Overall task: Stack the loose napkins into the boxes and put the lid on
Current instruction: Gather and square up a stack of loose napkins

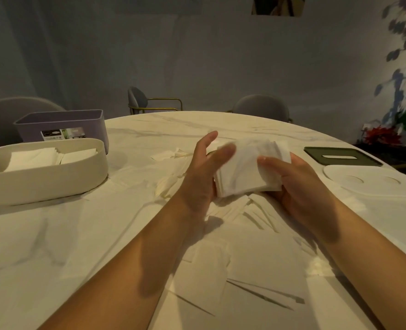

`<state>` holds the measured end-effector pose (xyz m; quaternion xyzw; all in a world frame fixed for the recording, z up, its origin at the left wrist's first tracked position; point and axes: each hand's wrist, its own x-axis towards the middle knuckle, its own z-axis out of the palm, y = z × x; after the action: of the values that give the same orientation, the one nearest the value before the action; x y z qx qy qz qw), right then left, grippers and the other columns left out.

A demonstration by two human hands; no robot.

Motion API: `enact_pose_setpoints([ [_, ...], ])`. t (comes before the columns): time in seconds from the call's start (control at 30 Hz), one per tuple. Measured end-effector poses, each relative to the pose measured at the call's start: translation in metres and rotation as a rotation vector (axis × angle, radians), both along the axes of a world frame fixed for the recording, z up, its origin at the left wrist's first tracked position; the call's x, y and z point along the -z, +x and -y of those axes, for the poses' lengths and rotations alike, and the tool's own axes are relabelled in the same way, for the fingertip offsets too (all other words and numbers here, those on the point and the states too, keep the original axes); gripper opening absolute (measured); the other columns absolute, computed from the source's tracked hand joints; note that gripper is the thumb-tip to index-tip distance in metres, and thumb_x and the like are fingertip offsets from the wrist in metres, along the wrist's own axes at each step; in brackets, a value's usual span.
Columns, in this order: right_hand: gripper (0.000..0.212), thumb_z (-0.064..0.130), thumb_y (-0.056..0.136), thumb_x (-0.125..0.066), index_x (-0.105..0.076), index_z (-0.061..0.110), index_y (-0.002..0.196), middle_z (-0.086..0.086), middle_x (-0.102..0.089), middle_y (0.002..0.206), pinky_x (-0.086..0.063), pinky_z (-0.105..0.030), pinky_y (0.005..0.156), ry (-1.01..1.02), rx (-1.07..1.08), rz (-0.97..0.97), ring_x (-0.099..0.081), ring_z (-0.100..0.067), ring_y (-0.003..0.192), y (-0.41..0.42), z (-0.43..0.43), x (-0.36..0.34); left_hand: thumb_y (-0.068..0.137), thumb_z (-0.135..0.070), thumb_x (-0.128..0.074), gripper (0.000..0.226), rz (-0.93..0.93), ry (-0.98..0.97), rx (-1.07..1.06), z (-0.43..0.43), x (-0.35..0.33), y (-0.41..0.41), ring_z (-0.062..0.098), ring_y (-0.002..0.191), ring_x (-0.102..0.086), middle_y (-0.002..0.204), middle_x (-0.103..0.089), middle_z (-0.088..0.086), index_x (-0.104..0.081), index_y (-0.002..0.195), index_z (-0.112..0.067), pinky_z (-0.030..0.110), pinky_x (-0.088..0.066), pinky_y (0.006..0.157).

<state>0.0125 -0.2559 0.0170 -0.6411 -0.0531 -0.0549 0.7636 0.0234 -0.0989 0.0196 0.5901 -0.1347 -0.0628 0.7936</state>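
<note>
My right hand (299, 186) grips the napkin stack (249, 170) at centre above the bench (54, 246), thumb on top; my left hand (202, 177) (fingers straight, blurred) presses its 9 o'clock edge; loose napkins (221, 270) lie at 6 o'clock; the cream box (42, 184), part-filled, sits at 9 o'clock, the dark green lid (340, 156) at 2 o'clock.

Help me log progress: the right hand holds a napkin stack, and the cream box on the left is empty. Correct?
Not quite: the head view shows the cream box already has white napkins inside, so it is not empty. The right hand does hold the napkin stack.
</note>
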Motion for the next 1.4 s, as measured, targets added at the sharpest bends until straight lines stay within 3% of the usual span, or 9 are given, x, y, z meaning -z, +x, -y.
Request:
enact_pose_setpoints([
  [0.13, 0.039, 0.027, 0.088, -0.064, -0.05, 0.027, 0.124, -0.003, -0.063, 0.112, -0.058, -0.032, 0.07, -0.073, 0.086, -0.027, -0.064, -0.026, 0.098, 0.002, 0.004, 0.0, 0.076, -0.019, -0.078, 0.086, 0.069, 0.212, -0.111, 0.002, 0.001, 0.004, 0.026, 0.119, -0.046, 0.136, -0.041, -0.001, -0.023, 0.135, -0.049, 0.05, -0.051, 0.094],
  [0.2, 0.038, 0.029, 0.087, -0.065, -0.051, 0.029, 0.123, -0.001, -0.063, 0.113, -0.057, -0.038, 0.081, -0.103, 0.1, -0.035, -0.064, -0.025, 0.1, 0.003, 0.006, -0.001, 0.08, -0.008, -0.073, 0.085, 0.147, 0.282, -0.184, 0.003, 0.002, 0.004, 0.017, 0.115, -0.043, 0.129, -0.039, -0.01, -0.024, 0.137, -0.048, 0.044, -0.051, 0.095],
  [0.27, 0.036, 0.03, 0.086, -0.066, -0.053, 0.032, 0.119, 0.001, -0.064, 0.112, -0.057, -0.038, 0.083, -0.134, 0.091, -0.013, -0.063, -0.024, 0.101, 0.002, 0.005, -0.002, 0.082, -0.008, -0.071, 0.078, 0.249, 0.296, -0.282, 0.004, 0.002, 0.005, 0.008, 0.107, -0.042, 0.124, -0.036, -0.015, -0.029, 0.136, -0.044, 0.029, -0.049, 0.092],
  [0.37, 0.032, 0.028, 0.085, -0.066, -0.054, 0.035, 0.114, 0.004, -0.063, 0.113, -0.058, -0.036, 0.08, -0.138, 0.032, 0.067, -0.061, -0.024, 0.103, 0.0, 0.001, -0.001, 0.083, -0.001, -0.068, 0.067, 0.349, 0.221, -0.353, 0.0, 0.0, 0.008, 0.012, 0.104, -0.049, 0.132, -0.042, -0.009, -0.035, 0.127, -0.04, 0.012, -0.047, 0.081],
  [0.57, 0.031, 0.023, 0.09, -0.06, -0.05, 0.036, 0.117, 0.017, -0.052, 0.112, -0.056, -0.024, 0.082, -0.374, 0.117, 0.253, -0.056, -0.017, 0.103, 0.002, -0.005, -0.001, 0.086, -0.007, -0.065, 0.054, 0.356, 0.233, -0.295, 0.0, 0.002, 0.008, 0.009, 0.092, -0.051, 0.116, -0.045, -0.012, -0.038, 0.122, -0.038, 0.003, -0.047, 0.062],
  [0.87, 0.019, 0.017, 0.091, -0.059, -0.057, 0.036, 0.087, 0.013, -0.061, 0.095, -0.049, -0.005, 0.068, -0.437, 0.325, 0.441, -0.06, -0.011, 0.088, 0.004, -0.008, -0.005, 0.096, -0.029, -0.053, 0.006, 0.276, 0.252, -0.42, 0.003, -0.003, 0.009, 0.01, 0.084, -0.054, 0.098, -0.054, -0.014, -0.052, 0.097, -0.034, 0.012, -0.05, 0.065],
  [1.03, 0.019, 0.015, 0.09, -0.06, -0.057, 0.034, 0.085, 0.015, -0.059, 0.092, -0.048, -0.003, 0.067, -0.446, 0.329, 0.447, -0.06, -0.009, 0.085, 0.004, -0.008, -0.006, 0.096, -0.028, -0.053, 0.006, 0.272, 0.323, -0.478, 0.006, -0.004, 0.009, 0.013, 0.083, -0.054, 0.1, -0.055, -0.01, -0.051, 0.092, -0.032, 0.023, -0.053, 0.075],
  [1.23, 0.017, 0.015, 0.094, -0.056, -0.056, 0.03, 0.086, 0.012, -0.059, 0.094, -0.047, -0.002, 0.063, -0.432, 0.334, 0.357, -0.058, -0.01, 0.085, 0.006, -0.006, -0.006, 0.098, -0.023, -0.047, 0.01, 0.219, 0.278, -0.486, 0.005, -0.002, 0.011, 0.012, 0.081, -0.052, 0.091, -0.055, -0.009, -0.053, 0.091, -0.025, 0.025, -0.052, 0.073],
  [1.4, 0.019, 0.022, 0.094, -0.057, -0.049, 0.027, 0.11, 0.016, -0.054, 0.101, -0.046, -0.006, 0.061, -0.422, 0.333, 0.268, -0.056, -0.008, 0.09, 0.009, -0.002, -0.004, 0.098, -0.02, -0.043, 0.02, 0.16, 0.261, -0.471, 0.003, 0.0, 0.015, 0.014, 0.085, -0.051, 0.087, -0.055, -0.007, -0.05, 0.08, -0.025, 0.036, -0.051, 0.084],
])
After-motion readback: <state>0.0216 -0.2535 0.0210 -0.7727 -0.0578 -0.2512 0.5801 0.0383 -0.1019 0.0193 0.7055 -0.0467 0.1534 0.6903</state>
